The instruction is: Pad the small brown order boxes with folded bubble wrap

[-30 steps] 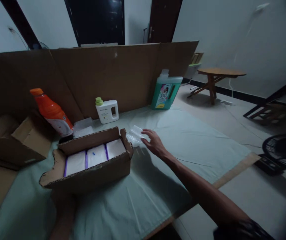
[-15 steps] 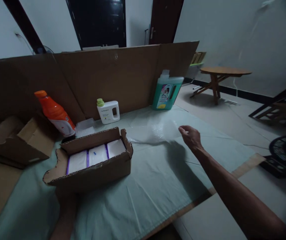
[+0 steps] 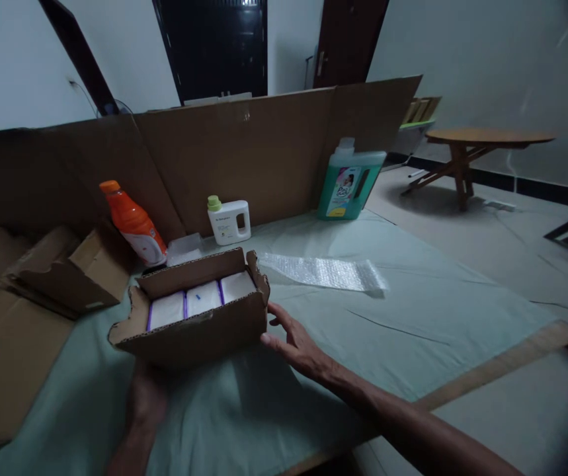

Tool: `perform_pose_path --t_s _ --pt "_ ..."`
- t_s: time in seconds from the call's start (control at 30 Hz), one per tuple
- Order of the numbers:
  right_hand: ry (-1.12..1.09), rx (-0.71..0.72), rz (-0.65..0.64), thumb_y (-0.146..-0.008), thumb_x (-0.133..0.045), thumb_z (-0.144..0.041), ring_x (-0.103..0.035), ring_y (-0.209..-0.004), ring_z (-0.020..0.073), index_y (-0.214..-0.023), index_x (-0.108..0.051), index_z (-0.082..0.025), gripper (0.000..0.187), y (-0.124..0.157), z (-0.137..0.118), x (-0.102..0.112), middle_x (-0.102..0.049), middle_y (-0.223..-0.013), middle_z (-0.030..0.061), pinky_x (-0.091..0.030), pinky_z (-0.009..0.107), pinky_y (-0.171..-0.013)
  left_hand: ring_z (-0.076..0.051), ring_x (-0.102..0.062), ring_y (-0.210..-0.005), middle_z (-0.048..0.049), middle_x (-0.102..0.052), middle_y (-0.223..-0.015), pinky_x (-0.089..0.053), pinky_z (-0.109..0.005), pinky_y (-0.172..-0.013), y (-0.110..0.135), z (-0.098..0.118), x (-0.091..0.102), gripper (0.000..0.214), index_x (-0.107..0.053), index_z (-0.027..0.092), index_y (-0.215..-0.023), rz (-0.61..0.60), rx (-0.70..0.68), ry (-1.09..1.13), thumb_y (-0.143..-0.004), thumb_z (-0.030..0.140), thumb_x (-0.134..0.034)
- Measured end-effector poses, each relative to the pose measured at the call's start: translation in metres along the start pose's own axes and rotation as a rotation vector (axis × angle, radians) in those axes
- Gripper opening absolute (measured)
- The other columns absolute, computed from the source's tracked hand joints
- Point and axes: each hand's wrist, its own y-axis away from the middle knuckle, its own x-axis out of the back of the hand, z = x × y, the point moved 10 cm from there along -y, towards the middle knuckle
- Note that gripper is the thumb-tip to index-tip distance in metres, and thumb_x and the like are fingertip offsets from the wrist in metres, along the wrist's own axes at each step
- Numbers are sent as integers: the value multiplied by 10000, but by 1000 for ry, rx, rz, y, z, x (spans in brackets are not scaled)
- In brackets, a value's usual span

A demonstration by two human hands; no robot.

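An open cardboard box (image 3: 199,338) with wavy-cut edges stands on the green cloth, holding white packs with purple edges (image 3: 204,298) side by side. At its right end is my right hand (image 3: 296,340), fingers and thumb apart, the tips at the box's corner; I cannot tell whether they press on it. My left hand (image 3: 147,396) is at the box's lower front left, blurred, its fingers hidden by the box. A strip of bubble wrap (image 3: 323,272) lies flat on the cloth, right of the box and apart from both hands.
Behind the box stand an orange bottle (image 3: 135,225), a small white bottle (image 3: 229,223) and a large green jug (image 3: 350,182), in front of an upright cardboard panel (image 3: 244,152). Flattened or open cartons (image 3: 26,344) fill the left side. A round wooden table (image 3: 486,137) is beyond.
My right hand has let go of the bubble wrap and moved left to the box's right end. The wrap now lies flat. The view has shifted somewhat left.
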Motion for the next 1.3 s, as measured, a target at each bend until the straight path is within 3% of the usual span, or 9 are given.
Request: perform_pose_path --t_s 0.1,0.33,0.5,0.7,0.8,0.93,1.03,1.13,1.3 --pt "-9 16 40 -863 -643 -513 -562 -1218 291 -1453 -452 -254 672 -18 3 8 -559 -1417 102 -494 449 -979 -258 -508 -1348 -5 -721 -1216 -290 -400 -1216 2 5 -27 334 -715 282 -1092 33 49 119 -830 422 -562" --pt "218 63 135 -880 -586 -463 -566 -1245 288 -1417 -485 -208 603 -46 26 60 -572 -1419 122 -512 448 -949 -220 -474 -1378 -39 -700 -1273 -278 -368 -1210 -19 17 -113 424 -698 226 -1175 -192 44 176 -865 488 -575" --pt "661 54 322 -876 -568 -282 -556 -1262 282 -1296 -610 -205 429 -64 39 108 -611 -1377 130 -445 475 -1045 -241 -566 -1279 -65 -732 -1145 -307 -438 -1197 -5 0 -74 360 -688 223 -1098 -100 105 209 -867 480 -584" --pt "715 -35 397 -754 -663 -206 -672 -992 281 -856 -752 -180 138 -115 62 122 -765 -1045 127 -488 421 -930 -269 -595 -1246 -99 -702 -1194 -357 -442 -1159 47 -14 -38 450 -656 205 -1122 -42 204 124 -731 406 -752" --pt "669 -80 527 -877 -528 -308 -690 -839 236 -853 -749 -174 259 -88 57 154 -774 -901 107 -531 359 -796 -305 -584 -1255 -129 -691 -1231 -395 -429 -1114 70 -6 -29 566 -678 182 -1103 -97 228 9 -615 422 -834" --pt "631 -101 654 -936 -487 -442 -700 -808 232 -1009 -731 -144 392 2 35 183 -765 -958 101 -544 346 -734 -304 -652 -1102 -170 -718 -1123 -499 -407 -965 104 -7 -38 598 -686 126 -1064 -275 322 -83 -632 513 -833" --pt "557 11 611 -911 -598 -414 -705 -825 225 -959 -729 -198 258 57 8 145 -762 -928 62 -555 340 -741 -302 -655 -1062 -195 -684 -1177 -542 -403 -868 131 -15 -68 672 -640 119 -1165 -474 413 -69 -702 588 -773" --pt "537 239 360 -932 -576 -249 -697 -972 217 -980 -715 -242 147 76 -17 49 -747 -1065 75 -561 364 -831 -339 -630 -1108 -221 -602 -1302 -567 -412 -776 147 -17 -90 903 -463 146 -1403 -588 456 -38 -716 676 -713" --pt "586 375 -58 -916 -619 -275 -658 -1082 245 -1153 -689 -235 251 76 -38 -92 -674 -1280 118 -526 416 -879 -300 -610 -1163 -166 -589 -1327 -528 -364 -886 131 -5 -63 1000 -314 172 -1506 -470 315 -131 -705 584 -748"
